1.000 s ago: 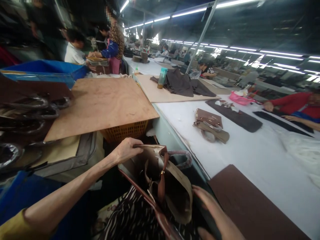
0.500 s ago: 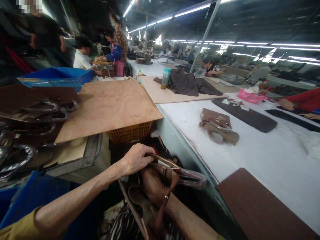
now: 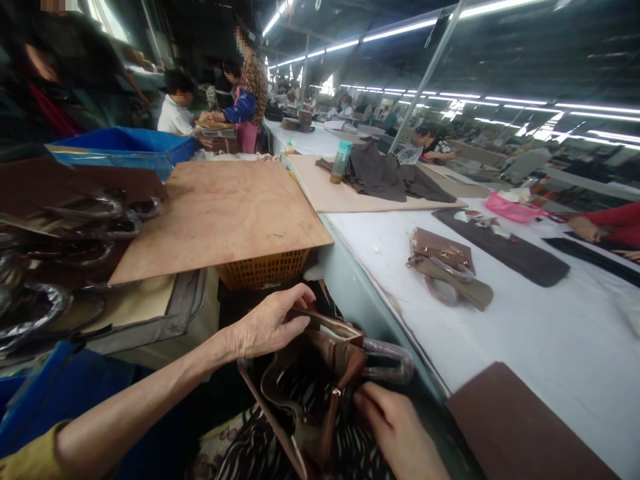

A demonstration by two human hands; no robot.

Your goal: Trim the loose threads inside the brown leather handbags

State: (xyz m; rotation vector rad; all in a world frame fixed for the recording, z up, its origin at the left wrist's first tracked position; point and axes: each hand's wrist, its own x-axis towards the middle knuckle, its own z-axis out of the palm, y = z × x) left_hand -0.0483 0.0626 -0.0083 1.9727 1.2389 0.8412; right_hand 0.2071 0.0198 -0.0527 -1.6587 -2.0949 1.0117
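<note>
An open brown handbag [image 3: 327, 413] with a clear-wrapped handle [image 3: 393, 360] sits low, over a black-and-white patterned cloth on my lap. At its far rim is my left hand [image 3: 273, 320], thumb and fingers apart with the rim between them, not gripping tightly. A brown strap with a small metal fitting [image 3: 336, 393] crosses the bag's opening side. My right hand [image 3: 397, 427] is beside the bag's right side, fingers curled together; their tips are partly hidden against the dark area there, so what they hold is unclear.
A white-topped table [image 3: 525, 320] on the right bears a brown panel [image 3: 540, 427] and a brown bag with handles [image 3: 443, 257]. A wooden board [image 3: 235, 213] lies over a yellow crate [image 3: 265, 270]. Wrapped handles [image 3: 35, 307] pile up at left. A red-sleeved person's hand [image 3: 587, 228] is at far right.
My right hand has come out of the handbag's inside and moved to its right side. My left hand's fingers have lifted and loosened from the rim.
</note>
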